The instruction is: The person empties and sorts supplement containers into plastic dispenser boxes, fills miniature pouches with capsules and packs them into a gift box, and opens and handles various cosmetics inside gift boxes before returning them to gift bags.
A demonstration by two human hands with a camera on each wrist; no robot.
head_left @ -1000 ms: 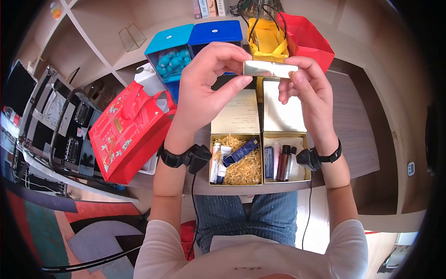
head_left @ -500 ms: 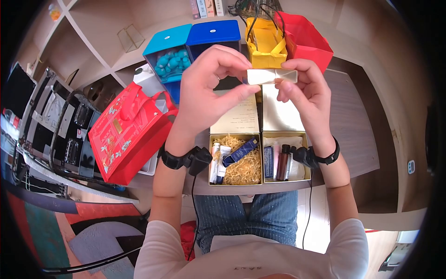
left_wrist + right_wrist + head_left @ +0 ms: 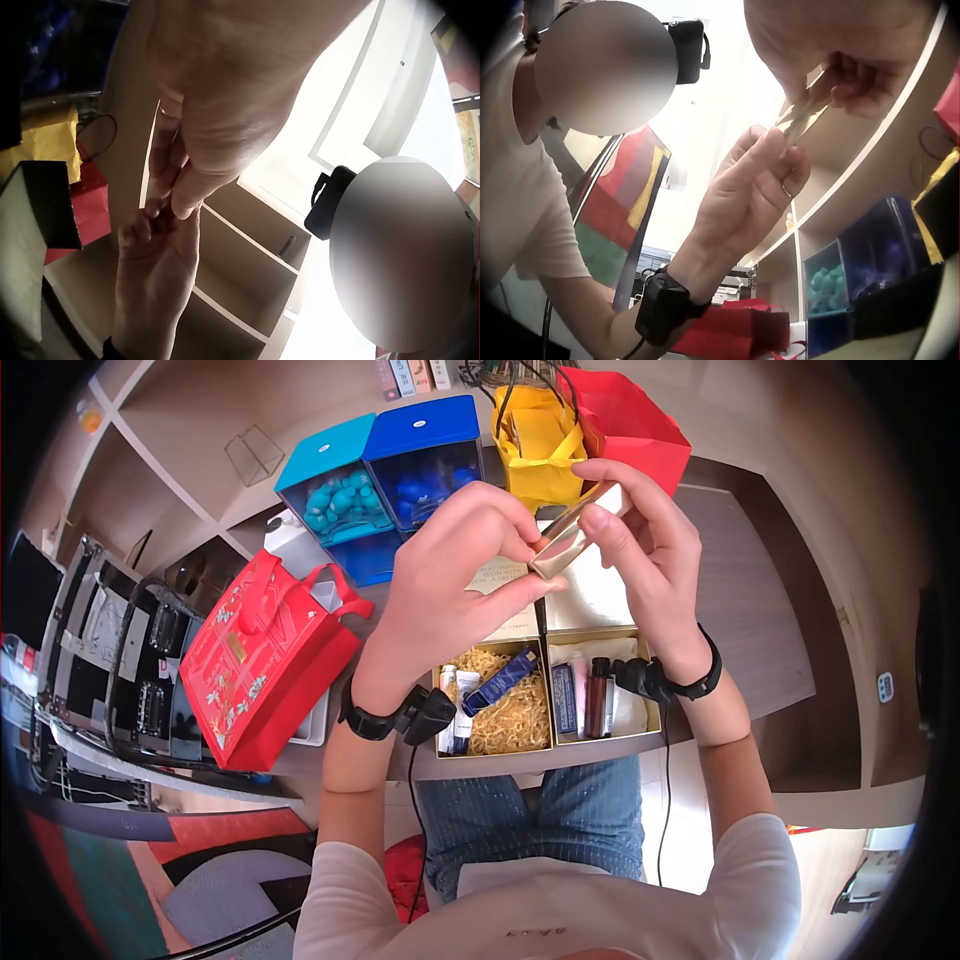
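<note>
A small shiny gold box [image 3: 570, 540] is held up at a slant between both hands, over the open gift boxes. My left hand [image 3: 450, 570] pinches its lower left end between thumb and fingers. At the upper right end, the thumb and fingers of my right hand [image 3: 655, 550] grip it. The right wrist view shows the gold box [image 3: 801, 120] from the side, between the two sets of fingertips. Below, the left gift box [image 3: 510, 720] holds tubes and a dark blue carton on shredded paper. The right gift box [image 3: 630, 735] holds bottles and a blue carton.
A red paper bag [image 3: 265, 660] stands at the left. Behind are a teal-lidded box [image 3: 330, 455], a blue-lidded box [image 3: 425, 430], a yellow bag [image 3: 540, 455] and another red bag [image 3: 630, 430]. Cables hang from both wrist cameras.
The gold box has turned from level to a steep slant, its left end lowered and its right end raised. The left hand has moved down slightly; the head view has shifted a little.
</note>
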